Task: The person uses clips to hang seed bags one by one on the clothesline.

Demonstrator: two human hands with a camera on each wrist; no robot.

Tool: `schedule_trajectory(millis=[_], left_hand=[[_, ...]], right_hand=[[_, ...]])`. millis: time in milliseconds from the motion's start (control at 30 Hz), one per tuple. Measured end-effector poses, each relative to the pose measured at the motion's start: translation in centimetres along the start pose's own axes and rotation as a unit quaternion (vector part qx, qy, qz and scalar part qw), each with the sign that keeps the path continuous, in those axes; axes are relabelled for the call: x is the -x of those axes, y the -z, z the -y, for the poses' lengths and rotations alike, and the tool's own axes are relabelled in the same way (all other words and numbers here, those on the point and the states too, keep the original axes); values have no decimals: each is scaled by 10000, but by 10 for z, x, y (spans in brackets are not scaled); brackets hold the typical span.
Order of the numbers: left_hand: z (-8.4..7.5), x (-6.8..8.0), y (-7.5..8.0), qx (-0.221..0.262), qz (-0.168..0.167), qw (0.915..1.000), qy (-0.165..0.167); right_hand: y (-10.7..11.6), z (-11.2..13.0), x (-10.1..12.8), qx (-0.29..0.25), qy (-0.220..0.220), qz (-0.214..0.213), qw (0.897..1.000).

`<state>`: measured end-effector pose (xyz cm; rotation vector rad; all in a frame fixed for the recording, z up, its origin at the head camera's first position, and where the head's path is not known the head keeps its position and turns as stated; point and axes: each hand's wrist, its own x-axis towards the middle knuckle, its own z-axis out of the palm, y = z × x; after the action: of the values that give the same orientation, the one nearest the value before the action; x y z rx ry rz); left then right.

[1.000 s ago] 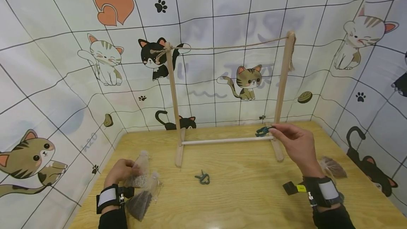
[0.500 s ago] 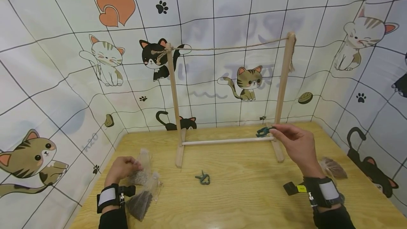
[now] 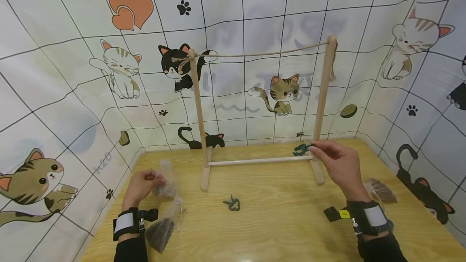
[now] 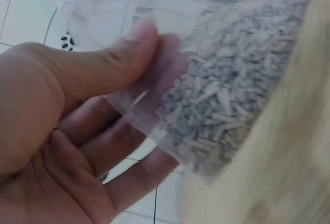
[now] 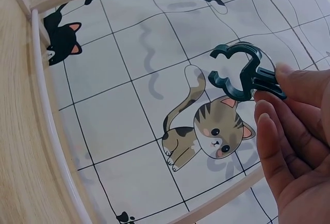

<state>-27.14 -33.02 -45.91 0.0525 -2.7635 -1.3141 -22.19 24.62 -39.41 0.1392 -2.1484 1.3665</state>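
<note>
My left hand [image 3: 142, 187] pinches a sheer pouch [image 4: 232, 74] between thumb and fingers. Small grey, gravel-like pieces fill its lower part, and in the left wrist view it hangs tilted near the table. My right hand [image 3: 338, 167] holds a dark green plastic clip [image 5: 242, 72] by its handles, thumb against fingertips. The clip's rounded jaws stand apart with nothing in them. A second green clip [image 3: 233, 203] lies on the table between the hands. Close to my left wrist lies another sheer pouch [image 3: 160, 231] with dark contents.
A wooden frame stands at the back, with a twine line [image 3: 255, 55] tied between its posts and a white rod [image 3: 258, 161] low across it. Another pouch [image 3: 380, 191] lies beyond my right wrist. A cat-print cloth [image 3: 233, 19] encloses the table [image 3: 255, 229].
My left hand has moved slightly up and to the right, and the grey-filled pouch has shifted with it. The right hand and its clip have stayed almost still.
</note>
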Motion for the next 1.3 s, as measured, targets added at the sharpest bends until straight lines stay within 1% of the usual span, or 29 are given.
schedule_trajectory(millis=[100,200,367,533,733,867,1000,1167,1300], left_hand=[[-11,-2,-4,103,-236,9996,-150],[-23,-4,-10,305,-377,9984,-287],[-44,-7,-25,658,-547,9956,-382],[-61,-8,-38,909,-769,9918,-467],[-78,-10,-50,1315,-818,9862,-586],[-89,-11,-59,1675,-906,9796,-650],[-100,-9,-68,2055,-883,9717,-756],[-113,-9,-79,2353,-830,9641,-904],[-123,-10,-85,2472,-852,9602,-987]], right_hand=[[1,-2,0,8,60,19,10000],[2,-2,0,-33,85,24,10000],[2,-2,1,-61,31,41,10000],[-1,-2,1,-94,30,68,9999],[-4,-1,2,-75,98,104,9999],[-6,-2,3,-109,135,157,9997],[-10,-1,2,-118,154,179,9997],[-15,2,-2,24,247,246,9994],[-17,7,-7,117,226,310,9992]])
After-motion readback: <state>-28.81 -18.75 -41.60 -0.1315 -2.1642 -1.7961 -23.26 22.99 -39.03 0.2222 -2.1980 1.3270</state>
